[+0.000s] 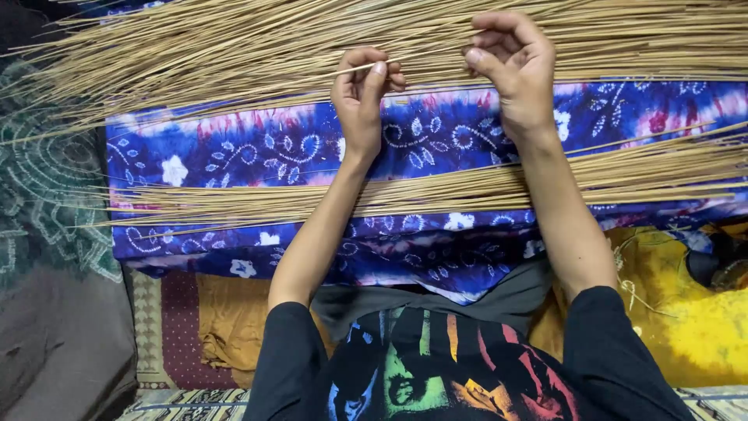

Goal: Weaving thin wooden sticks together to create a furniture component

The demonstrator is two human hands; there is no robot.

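While the person's black sleeves and printed shirt [436, 366] fill the bottom centre of the frame, both bare forearms run upward and away across a blue patterned cloth [257, 148] toward the upper middle of the picture. Nearer of the two stick layers, a thin band of pale sticks [436, 191] crosses the cloth from left to right under the forearms, touched by neither hand. Farther up, the left hand [360, 97] is raised with palm turned toward the camera, its thumb and fingers [379, 68] pinched together on a single thin stick [352, 70], which lies almost level, its long axis running left to right and its free end pointing toward the left of the frame. Just to the right of it, the right hand [514, 66] is curled at the same height, its fingers bent inward and together; whether they grip the same stick or only rest against the pile cannot be told. The stick therefore lies between the two hands, closer to the left one. Beyond both hands, a broad loose heap of sticks [234, 47] spans the top of the frame, also laid left to right. Yellow fabric [686, 312] lies at the lower right.
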